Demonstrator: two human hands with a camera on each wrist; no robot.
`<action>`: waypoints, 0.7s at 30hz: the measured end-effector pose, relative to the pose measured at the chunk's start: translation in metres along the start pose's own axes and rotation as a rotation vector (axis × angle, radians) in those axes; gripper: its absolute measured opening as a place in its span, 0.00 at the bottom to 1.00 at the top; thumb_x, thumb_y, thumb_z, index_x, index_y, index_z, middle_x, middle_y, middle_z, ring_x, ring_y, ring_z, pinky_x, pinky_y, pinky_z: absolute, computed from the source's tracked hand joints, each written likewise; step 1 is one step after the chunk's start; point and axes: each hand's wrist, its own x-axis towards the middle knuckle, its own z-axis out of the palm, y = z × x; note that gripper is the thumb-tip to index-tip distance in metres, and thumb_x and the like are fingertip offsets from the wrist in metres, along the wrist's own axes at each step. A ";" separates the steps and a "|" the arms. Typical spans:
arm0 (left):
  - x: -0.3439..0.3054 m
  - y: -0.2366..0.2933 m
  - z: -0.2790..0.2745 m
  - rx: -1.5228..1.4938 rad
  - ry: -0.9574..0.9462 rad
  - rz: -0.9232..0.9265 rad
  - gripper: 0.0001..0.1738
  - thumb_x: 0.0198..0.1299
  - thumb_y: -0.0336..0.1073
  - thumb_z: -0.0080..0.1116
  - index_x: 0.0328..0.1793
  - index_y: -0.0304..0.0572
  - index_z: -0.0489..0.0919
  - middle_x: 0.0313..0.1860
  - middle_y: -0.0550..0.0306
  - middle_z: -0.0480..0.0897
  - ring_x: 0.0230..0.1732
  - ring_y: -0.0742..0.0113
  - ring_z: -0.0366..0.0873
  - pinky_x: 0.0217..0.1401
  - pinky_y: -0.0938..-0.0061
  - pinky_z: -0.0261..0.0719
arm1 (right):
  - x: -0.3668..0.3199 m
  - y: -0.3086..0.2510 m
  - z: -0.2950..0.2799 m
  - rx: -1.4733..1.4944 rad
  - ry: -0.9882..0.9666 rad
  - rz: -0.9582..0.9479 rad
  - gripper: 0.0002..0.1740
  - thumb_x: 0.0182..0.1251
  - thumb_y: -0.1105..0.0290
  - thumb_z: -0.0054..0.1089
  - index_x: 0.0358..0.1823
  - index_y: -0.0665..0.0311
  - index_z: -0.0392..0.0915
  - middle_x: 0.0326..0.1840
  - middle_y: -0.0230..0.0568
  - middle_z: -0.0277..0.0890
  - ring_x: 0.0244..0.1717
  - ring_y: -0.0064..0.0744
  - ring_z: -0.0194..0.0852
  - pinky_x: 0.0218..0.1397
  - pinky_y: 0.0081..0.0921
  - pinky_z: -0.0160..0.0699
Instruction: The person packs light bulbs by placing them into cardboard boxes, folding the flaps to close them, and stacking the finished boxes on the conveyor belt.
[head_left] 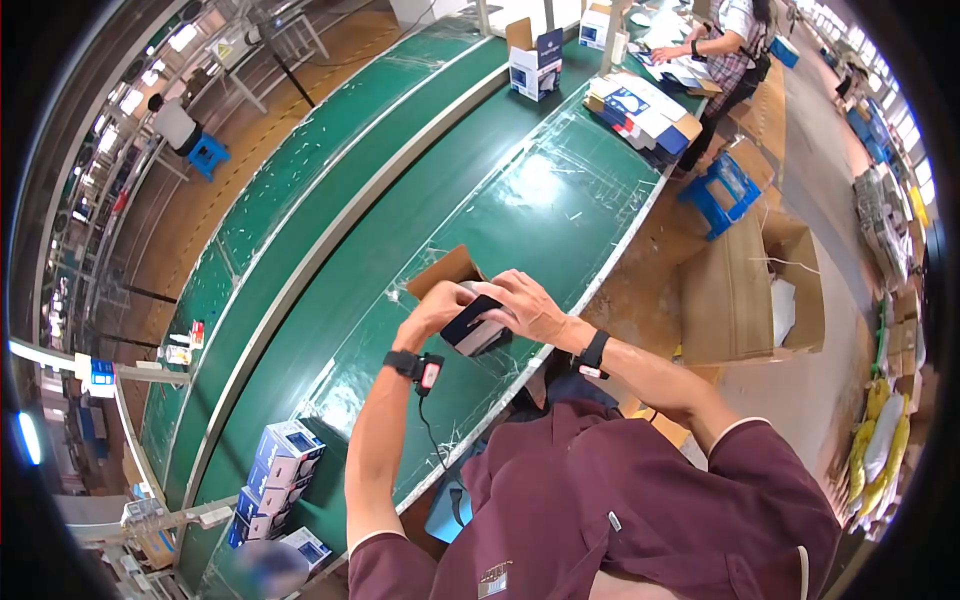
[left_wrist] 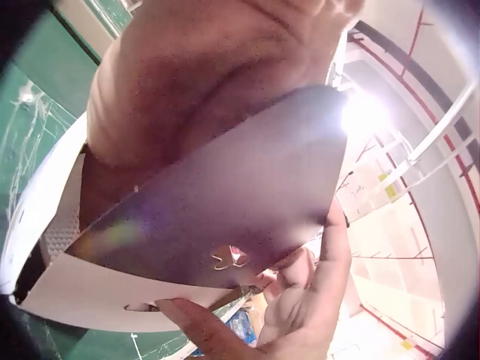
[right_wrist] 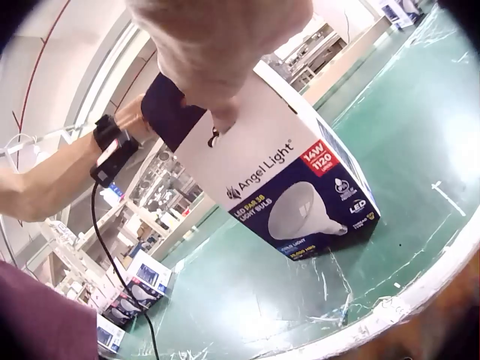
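Observation:
An open light bulb box (head_left: 473,336), white and dark blue with a bulb picture (right_wrist: 300,214), stands on the green bench in front of me. "Angel Light" is printed on its side. My right hand (head_left: 530,308) grips the box near its top, a fingertip at the small cut-out in the white panel. In the left wrist view, the right hand (left_wrist: 300,315) spreads thumb and fingers about the dark flap (left_wrist: 217,187). My left hand (head_left: 438,306) reaches into the box's mouth, its fingers hidden behind the flap. A brown cardboard flap (head_left: 447,270) stands up behind it.
Stacked bulb boxes (head_left: 283,465) stand at the bench's lower left. Another open box (head_left: 536,65) is at the far end, near flattened cartons (head_left: 640,110) and a person (head_left: 735,45). A large cardboard carton (head_left: 730,290) sits on the floor to the right, near a blue stool (head_left: 722,193).

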 end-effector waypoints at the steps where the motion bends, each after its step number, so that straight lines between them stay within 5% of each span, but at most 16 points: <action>1: -0.014 0.010 -0.010 -0.012 0.135 0.067 0.13 0.64 0.39 0.71 0.41 0.34 0.91 0.32 0.62 0.88 0.36 0.73 0.83 0.40 0.74 0.81 | 0.004 0.002 -0.002 0.027 0.033 -0.019 0.31 0.64 0.71 0.74 0.69 0.57 0.76 0.51 0.44 0.77 0.52 0.48 0.78 0.57 0.42 0.78; 2: -0.031 0.019 -0.020 -0.023 0.265 0.131 0.13 0.65 0.39 0.70 0.42 0.33 0.91 0.32 0.60 0.90 0.36 0.72 0.85 0.42 0.74 0.82 | 0.009 0.004 -0.002 0.100 0.019 0.006 0.27 0.66 0.72 0.73 0.66 0.58 0.77 0.50 0.44 0.77 0.51 0.48 0.79 0.56 0.41 0.80; 4: -0.077 0.037 -0.051 -0.243 0.648 0.126 0.20 0.66 0.41 0.69 0.56 0.31 0.89 0.49 0.45 0.92 0.52 0.58 0.89 0.58 0.68 0.84 | 0.022 -0.002 0.001 0.249 0.002 0.067 0.20 0.69 0.76 0.69 0.61 0.60 0.80 0.48 0.44 0.78 0.49 0.49 0.81 0.53 0.40 0.82; 6: -0.094 0.000 -0.066 0.598 1.375 0.173 0.30 0.68 0.44 0.68 0.69 0.31 0.81 0.70 0.34 0.81 0.72 0.44 0.79 0.74 0.54 0.75 | 0.032 -0.012 0.005 0.309 0.002 0.131 0.14 0.69 0.80 0.66 0.55 0.64 0.81 0.46 0.45 0.79 0.48 0.49 0.81 0.51 0.39 0.83; 9: -0.109 0.046 0.000 0.784 1.123 0.264 0.44 0.65 0.50 0.71 0.81 0.31 0.69 0.84 0.30 0.63 0.86 0.34 0.58 0.85 0.45 0.57 | 0.038 0.005 0.024 0.253 -0.037 0.053 0.13 0.68 0.81 0.64 0.53 0.64 0.82 0.47 0.45 0.79 0.48 0.50 0.81 0.50 0.40 0.83; 11: -0.110 0.057 0.070 0.734 0.797 0.216 0.57 0.59 0.54 0.76 0.86 0.31 0.60 0.87 0.30 0.56 0.89 0.34 0.50 0.89 0.43 0.48 | 0.038 0.014 0.030 0.210 -0.113 0.062 0.13 0.69 0.80 0.64 0.53 0.64 0.82 0.48 0.46 0.80 0.48 0.50 0.80 0.51 0.40 0.82; 12: -0.104 0.052 0.093 0.796 0.689 0.094 0.69 0.46 0.54 0.84 0.87 0.30 0.54 0.88 0.30 0.54 0.89 0.33 0.50 0.89 0.43 0.48 | 0.038 0.018 0.032 0.191 -0.153 0.064 0.13 0.69 0.80 0.64 0.54 0.65 0.82 0.48 0.46 0.80 0.49 0.51 0.80 0.51 0.40 0.82; 13: -0.093 0.039 0.108 0.781 0.709 0.057 0.73 0.41 0.51 0.86 0.88 0.32 0.52 0.89 0.31 0.52 0.89 0.34 0.49 0.89 0.44 0.48 | 0.036 0.021 0.035 0.175 -0.214 0.022 0.14 0.73 0.65 0.65 0.52 0.67 0.82 0.49 0.46 0.82 0.52 0.48 0.79 0.57 0.42 0.78; 17: -0.066 -0.008 0.128 0.825 0.860 0.060 0.44 0.54 0.42 0.77 0.75 0.30 0.72 0.73 0.42 0.76 0.82 0.41 0.62 0.84 0.43 0.56 | 0.029 0.009 0.008 -0.174 -0.614 -0.204 0.33 0.72 0.41 0.62 0.52 0.70 0.82 0.51 0.46 0.81 0.60 0.44 0.75 0.68 0.41 0.68; 21: -0.068 -0.009 0.126 0.812 0.810 0.106 0.29 0.58 0.40 0.72 0.63 0.34 0.80 0.64 0.48 0.81 0.73 0.46 0.71 0.81 0.42 0.60 | 0.016 0.003 0.000 -0.303 -0.586 -0.331 0.26 0.56 0.54 0.76 0.48 0.67 0.83 0.45 0.43 0.80 0.57 0.45 0.76 0.79 0.43 0.62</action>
